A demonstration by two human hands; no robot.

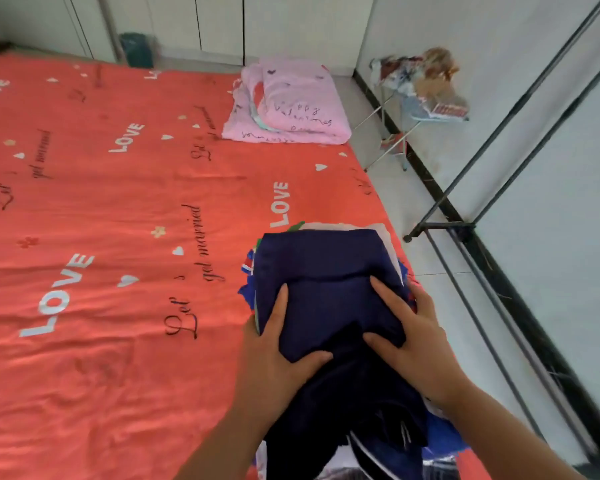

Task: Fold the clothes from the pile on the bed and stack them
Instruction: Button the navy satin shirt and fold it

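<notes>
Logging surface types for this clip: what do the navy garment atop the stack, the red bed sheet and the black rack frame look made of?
Navy garment: soft matte cloth, weave unclear; it folds and creases. Red bed sheet: thin printed fabric, matte, finely wrinkled. Black rack frame: probably painted metal tubing; thin straight bars with joints.

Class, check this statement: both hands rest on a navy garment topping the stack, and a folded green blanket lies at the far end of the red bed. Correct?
Not quite. The folded blanket is pink, not green, as the head view shows. The rest holds: the left hand and right hand rest on the navy garment topping the stack, on the red bed.
</notes>
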